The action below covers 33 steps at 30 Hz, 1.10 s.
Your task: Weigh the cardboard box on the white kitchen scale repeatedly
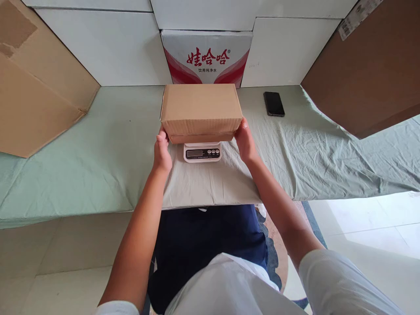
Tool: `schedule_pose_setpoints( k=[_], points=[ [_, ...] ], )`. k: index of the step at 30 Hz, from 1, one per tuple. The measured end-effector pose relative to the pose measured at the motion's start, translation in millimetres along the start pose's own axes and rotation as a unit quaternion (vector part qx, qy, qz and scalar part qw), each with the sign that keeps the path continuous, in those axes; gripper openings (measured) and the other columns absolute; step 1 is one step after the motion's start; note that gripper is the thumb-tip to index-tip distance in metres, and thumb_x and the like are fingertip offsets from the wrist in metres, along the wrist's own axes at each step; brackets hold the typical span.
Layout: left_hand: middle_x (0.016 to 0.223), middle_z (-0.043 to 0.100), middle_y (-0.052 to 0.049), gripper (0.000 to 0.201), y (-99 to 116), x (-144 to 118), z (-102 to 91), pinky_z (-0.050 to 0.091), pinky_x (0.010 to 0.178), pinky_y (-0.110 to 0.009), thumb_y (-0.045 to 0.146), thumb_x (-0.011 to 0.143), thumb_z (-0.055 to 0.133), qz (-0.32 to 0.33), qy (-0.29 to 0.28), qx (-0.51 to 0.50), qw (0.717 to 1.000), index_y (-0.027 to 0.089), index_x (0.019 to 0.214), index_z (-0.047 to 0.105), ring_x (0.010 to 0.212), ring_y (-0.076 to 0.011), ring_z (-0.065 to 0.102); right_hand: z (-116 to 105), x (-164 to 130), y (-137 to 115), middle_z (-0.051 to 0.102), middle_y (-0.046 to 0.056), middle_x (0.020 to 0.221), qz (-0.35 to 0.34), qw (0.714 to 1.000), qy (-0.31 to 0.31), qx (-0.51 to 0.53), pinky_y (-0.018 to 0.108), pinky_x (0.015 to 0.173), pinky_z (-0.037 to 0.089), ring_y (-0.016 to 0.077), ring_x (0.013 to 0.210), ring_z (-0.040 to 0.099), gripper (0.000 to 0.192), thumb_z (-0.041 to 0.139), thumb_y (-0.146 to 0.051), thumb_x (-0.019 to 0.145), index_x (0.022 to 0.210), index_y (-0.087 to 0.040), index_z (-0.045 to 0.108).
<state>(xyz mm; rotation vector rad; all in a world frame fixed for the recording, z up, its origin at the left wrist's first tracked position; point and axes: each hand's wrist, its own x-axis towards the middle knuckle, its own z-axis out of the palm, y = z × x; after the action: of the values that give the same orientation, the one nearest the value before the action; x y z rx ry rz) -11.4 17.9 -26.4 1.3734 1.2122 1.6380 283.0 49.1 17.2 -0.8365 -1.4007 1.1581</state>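
Observation:
A closed brown cardboard box is between my two hands, above a small white kitchen scale. The box hides most of the scale; whether it rests on the platform I cannot tell. My left hand grips the box's near left corner, with the thumb up against its side. On the opposite side, my right hand holds the near right corner, its fingers partly hidden behind the box. The scale's dark display and several round buttons face me, and I can read no digits on it.
A black phone lies to the right on the green cloth. Behind stands a white and red printed carton among white panels. Large cardboard pieces flank the table, one on the left and one on the right.

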Motion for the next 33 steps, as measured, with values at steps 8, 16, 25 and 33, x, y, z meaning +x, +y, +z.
schedule_pose_setpoints(
  k=[8, 16, 25, 33],
  points=[
    [0.169, 0.067, -0.017, 0.113, -1.5, 1.1, 2.3, 0.039, 0.142, -0.050, 0.109, 0.088, 0.035, 0.014, 0.003, -0.006, 1.000, 0.028, 0.160, 0.067, 0.171, -0.0391, 0.050, -1.0, 3.6, 5.4, 0.055, -0.002, 0.181, -0.005, 1.000, -0.008, 0.007, 0.059, 0.148, 0.038, 0.0347, 0.177, 0.040, 0.092, 0.044, -0.098, 0.091, 0.165, -0.043, 0.052],
    [0.165, 0.070, -0.014, 0.107, -2.6, 4.3, 8.9, 0.042, 0.141, -0.046, 0.108, 0.090, 0.036, 0.016, 0.015, -0.003, 1.000, 0.029, 0.155, 0.071, 0.171, -0.0360, 0.051, -2.8, 1.2, 4.6, 0.052, -0.002, 0.183, -0.013, 1.000, -0.013, -0.015, 0.052, 0.150, 0.036, 0.0305, 0.179, 0.037, 0.095, 0.042, -0.099, 0.091, 0.165, -0.041, 0.052],
    [0.160, 0.074, -0.014, 0.097, -10.5, 2.3, 4.4, 0.044, 0.138, -0.043, 0.102, 0.097, 0.036, 0.030, 0.018, -0.003, 0.999, 0.027, 0.146, 0.075, 0.167, -0.0342, 0.055, -7.6, 0.1, 16.3, 0.058, -0.003, 0.178, -0.042, 0.999, -0.013, 0.013, 0.056, 0.154, 0.028, 0.0302, 0.181, 0.035, 0.076, 0.049, -0.087, 0.101, 0.160, -0.041, 0.060],
    [0.144, 0.079, -0.014, 0.090, -10.3, 0.5, 5.2, 0.053, 0.129, -0.044, 0.097, 0.101, 0.032, 0.048, 0.025, 0.001, 0.999, 0.028, 0.139, 0.076, 0.150, -0.0332, 0.070, -9.3, 1.1, 20.5, 0.059, -0.005, 0.177, -0.033, 0.999, -0.002, -0.007, 0.058, 0.153, 0.030, 0.0312, 0.180, 0.036, 0.079, 0.049, -0.092, 0.098, 0.160, -0.043, 0.060]
  ],
)
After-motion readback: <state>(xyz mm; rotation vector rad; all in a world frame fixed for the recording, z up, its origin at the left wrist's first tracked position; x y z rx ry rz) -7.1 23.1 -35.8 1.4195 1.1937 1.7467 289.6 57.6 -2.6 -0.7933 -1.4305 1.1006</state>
